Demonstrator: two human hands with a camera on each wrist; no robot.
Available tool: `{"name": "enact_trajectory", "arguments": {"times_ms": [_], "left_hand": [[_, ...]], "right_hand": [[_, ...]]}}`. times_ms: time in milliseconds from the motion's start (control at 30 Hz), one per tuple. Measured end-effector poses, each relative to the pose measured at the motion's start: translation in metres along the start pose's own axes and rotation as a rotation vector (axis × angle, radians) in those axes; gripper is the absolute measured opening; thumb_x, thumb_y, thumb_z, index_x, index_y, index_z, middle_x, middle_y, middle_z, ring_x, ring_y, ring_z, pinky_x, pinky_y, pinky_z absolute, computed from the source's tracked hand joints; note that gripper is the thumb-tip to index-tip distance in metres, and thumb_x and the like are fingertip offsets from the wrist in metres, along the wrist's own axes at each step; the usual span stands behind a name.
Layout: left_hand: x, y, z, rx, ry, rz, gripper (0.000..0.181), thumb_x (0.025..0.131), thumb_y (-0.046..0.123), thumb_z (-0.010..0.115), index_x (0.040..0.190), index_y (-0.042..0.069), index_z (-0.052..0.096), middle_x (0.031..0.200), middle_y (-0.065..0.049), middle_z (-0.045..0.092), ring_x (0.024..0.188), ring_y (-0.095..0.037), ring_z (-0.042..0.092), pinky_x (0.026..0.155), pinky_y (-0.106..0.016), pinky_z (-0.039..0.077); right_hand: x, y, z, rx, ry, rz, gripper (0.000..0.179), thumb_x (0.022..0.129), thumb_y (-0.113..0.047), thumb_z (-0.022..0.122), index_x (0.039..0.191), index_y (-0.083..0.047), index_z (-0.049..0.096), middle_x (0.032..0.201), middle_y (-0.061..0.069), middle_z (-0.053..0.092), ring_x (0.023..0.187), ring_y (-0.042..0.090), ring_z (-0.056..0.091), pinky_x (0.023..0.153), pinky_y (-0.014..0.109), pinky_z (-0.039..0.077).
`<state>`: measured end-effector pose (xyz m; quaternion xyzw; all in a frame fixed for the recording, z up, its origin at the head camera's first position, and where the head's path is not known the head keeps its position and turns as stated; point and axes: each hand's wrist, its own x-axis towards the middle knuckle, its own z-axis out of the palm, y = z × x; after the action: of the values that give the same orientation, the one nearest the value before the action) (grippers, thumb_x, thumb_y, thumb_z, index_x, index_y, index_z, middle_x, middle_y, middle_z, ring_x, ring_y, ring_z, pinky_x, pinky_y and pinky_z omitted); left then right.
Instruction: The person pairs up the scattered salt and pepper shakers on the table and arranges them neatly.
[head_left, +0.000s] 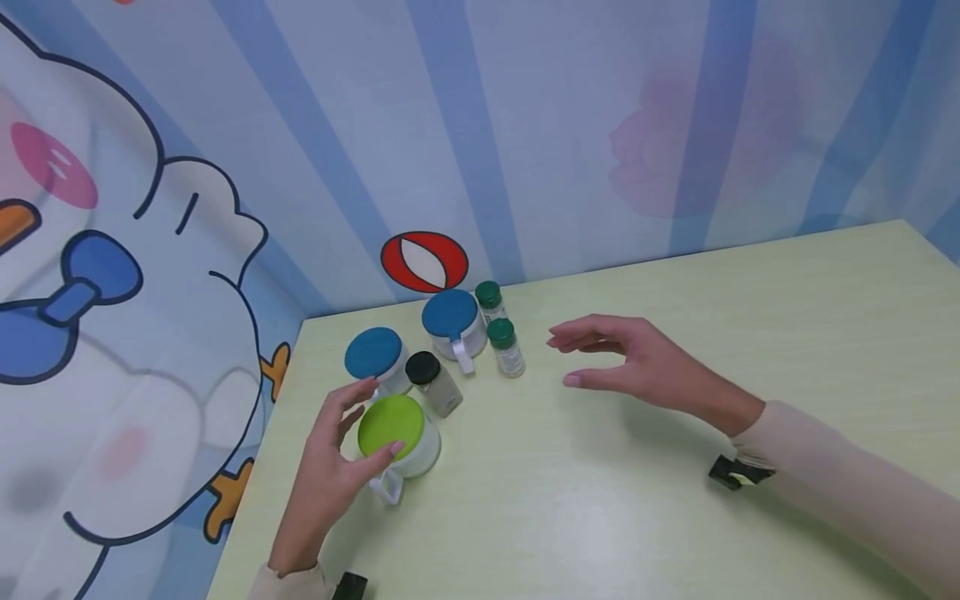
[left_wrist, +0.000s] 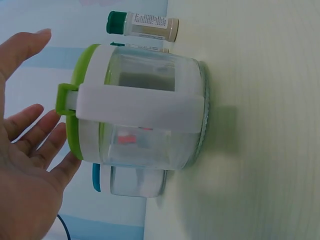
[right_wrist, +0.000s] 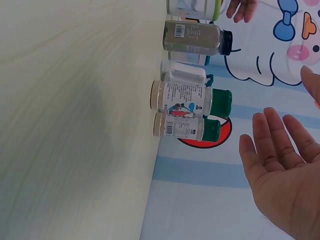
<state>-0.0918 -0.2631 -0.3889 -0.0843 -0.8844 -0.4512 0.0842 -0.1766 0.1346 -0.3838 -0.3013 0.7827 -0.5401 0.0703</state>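
Note:
My left hand (head_left: 330,471) is beside a clear glass jar with a lime-green lid (head_left: 392,427), its fingers and thumb spread around the lid. In the left wrist view the jar's white handle (left_wrist: 140,107) faces the camera, and the fingers (left_wrist: 47,145) are straight and loose near the lid's edge. My right hand (head_left: 633,358) hovers over the table with its fingers apart from the thumb and nothing between them. Nearest to it stands a small seasoning bottle with a green cap (head_left: 506,348); a second green-capped bottle (head_left: 489,298) is just behind.
Two blue-lidded jars, one at the left (head_left: 375,353) and one farther back (head_left: 452,315), stand near the wall (head_left: 570,150). Between the jars is a black-capped bottle (head_left: 435,383) with greyish contents. The pale wooden table (head_left: 600,517) ends at the printed wall.

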Motion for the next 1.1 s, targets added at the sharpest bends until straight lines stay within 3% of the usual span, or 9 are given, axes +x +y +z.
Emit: {"name": "enact_trajectory", "arguments": {"times_ms": [267, 600, 833, 1100], "left_hand": [[-0.002, -0.006, 0.004, -0.021, -0.021, -0.076, 0.080, 0.083, 0.016, 0.086, 0.149, 0.013, 0.041, 0.150, -0.006, 0.042, 0.143, -0.029, 0.037, 0.115, -0.060, 0.035], [-0.004, -0.012, 0.008, -0.027, -0.077, -0.155, 0.090, 0.080, 0.022, 0.088, 0.152, 0.014, 0.034, 0.154, -0.007, 0.035, 0.146, -0.029, 0.032, 0.118, -0.060, 0.030], [-0.006, -0.016, 0.008, -0.059, -0.096, -0.193, 0.093, 0.080, 0.024, 0.089, 0.153, 0.018, 0.032, 0.157, -0.006, 0.032, 0.146, -0.031, 0.030, 0.118, -0.067, 0.025], [-0.005, -0.020, 0.010, -0.109, -0.106, -0.251, 0.094, 0.080, 0.019, 0.088, 0.153, 0.018, 0.030, 0.158, -0.005, 0.030, 0.145, -0.030, 0.029, 0.120, -0.064, 0.021]], "right_hand": [[0.014, 0.005, 0.009, 0.015, -0.006, 0.003, 0.053, 0.089, -0.029, 0.080, 0.139, -0.026, 0.060, 0.134, -0.004, 0.065, 0.122, 0.016, 0.061, 0.108, 0.053, 0.046], [0.031, 0.013, 0.018, 0.056, 0.003, 0.048, 0.054, 0.089, -0.033, 0.079, 0.139, -0.025, 0.060, 0.134, -0.004, 0.064, 0.123, 0.017, 0.061, 0.109, 0.049, 0.047], [0.042, 0.019, 0.023, 0.105, 0.006, 0.063, 0.055, 0.089, -0.030, 0.080, 0.140, -0.020, 0.060, 0.138, 0.005, 0.062, 0.125, 0.028, 0.060, 0.109, 0.054, 0.045], [0.056, 0.027, 0.029, 0.140, 0.019, 0.083, 0.056, 0.090, -0.025, 0.079, 0.140, -0.013, 0.058, 0.140, 0.011, 0.060, 0.128, 0.035, 0.058, 0.109, 0.051, 0.046]]}}
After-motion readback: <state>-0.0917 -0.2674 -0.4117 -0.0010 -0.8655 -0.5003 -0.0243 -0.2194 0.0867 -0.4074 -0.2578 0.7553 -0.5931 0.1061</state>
